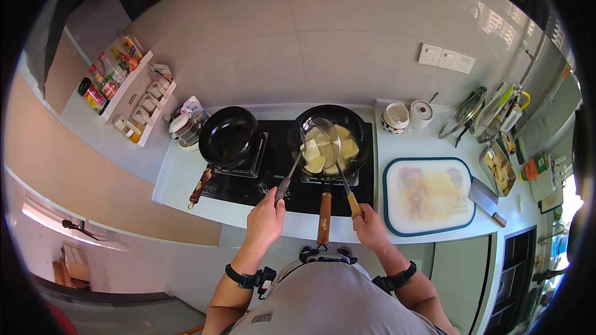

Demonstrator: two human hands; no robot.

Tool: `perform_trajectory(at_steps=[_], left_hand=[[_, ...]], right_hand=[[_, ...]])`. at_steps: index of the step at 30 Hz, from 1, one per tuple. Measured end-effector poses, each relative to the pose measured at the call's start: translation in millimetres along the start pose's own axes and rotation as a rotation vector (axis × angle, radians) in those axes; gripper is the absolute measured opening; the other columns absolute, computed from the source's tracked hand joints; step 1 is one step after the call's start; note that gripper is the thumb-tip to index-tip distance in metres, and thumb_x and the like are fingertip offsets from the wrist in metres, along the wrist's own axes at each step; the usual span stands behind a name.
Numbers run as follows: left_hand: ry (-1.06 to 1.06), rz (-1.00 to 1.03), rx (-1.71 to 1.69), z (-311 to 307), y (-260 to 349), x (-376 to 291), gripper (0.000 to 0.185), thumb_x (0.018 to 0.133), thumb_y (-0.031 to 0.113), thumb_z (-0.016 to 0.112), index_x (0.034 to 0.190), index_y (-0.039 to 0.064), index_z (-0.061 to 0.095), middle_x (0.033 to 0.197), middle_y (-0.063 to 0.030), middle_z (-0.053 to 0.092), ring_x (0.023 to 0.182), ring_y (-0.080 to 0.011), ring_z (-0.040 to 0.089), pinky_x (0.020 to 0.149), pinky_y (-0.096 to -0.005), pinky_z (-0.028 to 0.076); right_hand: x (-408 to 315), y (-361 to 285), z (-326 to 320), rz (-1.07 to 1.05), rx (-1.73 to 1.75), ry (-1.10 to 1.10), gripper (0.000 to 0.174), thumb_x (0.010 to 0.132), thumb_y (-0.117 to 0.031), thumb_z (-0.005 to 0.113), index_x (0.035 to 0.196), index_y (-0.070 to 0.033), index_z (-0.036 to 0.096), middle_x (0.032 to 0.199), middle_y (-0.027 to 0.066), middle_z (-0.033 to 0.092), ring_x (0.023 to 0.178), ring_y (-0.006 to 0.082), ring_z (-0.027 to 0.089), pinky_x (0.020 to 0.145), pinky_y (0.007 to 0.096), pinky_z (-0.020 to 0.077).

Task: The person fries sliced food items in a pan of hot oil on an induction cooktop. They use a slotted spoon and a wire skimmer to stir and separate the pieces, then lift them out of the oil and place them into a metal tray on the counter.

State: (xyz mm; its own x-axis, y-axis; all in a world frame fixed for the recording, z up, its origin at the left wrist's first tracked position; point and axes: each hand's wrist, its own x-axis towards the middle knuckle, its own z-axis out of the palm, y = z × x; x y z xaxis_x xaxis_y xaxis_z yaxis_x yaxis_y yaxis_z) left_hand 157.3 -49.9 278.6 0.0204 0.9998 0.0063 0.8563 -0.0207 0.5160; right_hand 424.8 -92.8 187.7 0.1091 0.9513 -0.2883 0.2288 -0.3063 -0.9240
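Note:
My left hand (266, 217) grips the dark handle of a metal utensil (294, 169), whose far end reaches into a black wok (363, 125) on the right burner. In my right hand (370, 225) is the yellow handle of a wire skimmer (329, 145); its round mesh head is over the wok. Pale yellow slices of food (348, 148) lie in bubbling oil. More slices (314, 164) are at the left part of the wok, beside or in the mesh; which one cannot be told. The wok's wooden handle (324, 218) points towards me, between my hands.
A black pan (228, 136) stands on the left burner. Right of the stove lie a cutting board (428, 195) with a dark green rim, a cleaver (485, 197) and a metal tray (489, 181) of pale food pieces. Lidded jars (421, 114) stand behind; spice racks (128, 86) are at left.

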Motion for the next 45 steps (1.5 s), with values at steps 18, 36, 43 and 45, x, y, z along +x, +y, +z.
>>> perform_trajectory(at_steps=[18, 36, 43, 45], left_hand=[[-0.083, -0.035, -0.043, 13.8, -5.8, 16.8, 0.045, 0.099, 0.029, 0.050, 0.135, 0.003, 0.054, 0.110, -0.0223, 0.069, 0.101, -0.0414, 0.066, 0.088, -0.0472, 0.051], [-0.020, 0.024, -0.013, 5.9, -13.7, 5.7, 0.043, 0.099, 0.027, 0.049, 0.133, 0.001, 0.055, 0.109, -0.0209, 0.070, 0.096, -0.0391, 0.068, 0.085, -0.0477, 0.053], [-0.047, 0.002, -0.010, -1.1, -6.2, -4.7, 0.043, 0.099, 0.026, 0.050, 0.134, 0.002, 0.055, 0.109, -0.0203, 0.070, 0.096, -0.0386, 0.068, 0.085, -0.0468, 0.053], [-0.051, -0.008, -0.017, -2.5, -4.9, -4.8, 0.043, 0.099, 0.026, 0.050, 0.134, 0.002, 0.054, 0.109, -0.0203, 0.070, 0.096, -0.0387, 0.068, 0.085, -0.0468, 0.053]], right_hand=[[6.7, -8.1, -6.9, -0.207, -0.434, 0.112, 0.034, 0.095, -0.022, 0.056, 0.123, -0.003, 0.050, 0.088, 0.0283, 0.067, 0.087, 0.0500, 0.064, 0.076, 0.0562, 0.0497], [6.4, -2.1, -7.9, -0.125, -0.303, 0.117, 0.031, 0.094, -0.022, 0.055, 0.118, -0.001, 0.054, 0.091, 0.0304, 0.067, 0.087, 0.0521, 0.062, 0.077, 0.0569, 0.0492], [8.7, -1.9, -10.2, 0.107, 0.008, -0.048, 0.025, 0.094, -0.020, 0.053, 0.109, 0.000, 0.054, 0.072, 0.0132, 0.061, 0.053, 0.0225, 0.057, 0.051, 0.0371, 0.0446], [7.7, -8.7, -10.9, 0.225, 0.156, -0.078, 0.021, 0.095, -0.018, 0.051, 0.107, -0.001, 0.054, 0.068, 0.0091, 0.057, 0.045, 0.0158, 0.049, 0.044, 0.0328, 0.0382]])
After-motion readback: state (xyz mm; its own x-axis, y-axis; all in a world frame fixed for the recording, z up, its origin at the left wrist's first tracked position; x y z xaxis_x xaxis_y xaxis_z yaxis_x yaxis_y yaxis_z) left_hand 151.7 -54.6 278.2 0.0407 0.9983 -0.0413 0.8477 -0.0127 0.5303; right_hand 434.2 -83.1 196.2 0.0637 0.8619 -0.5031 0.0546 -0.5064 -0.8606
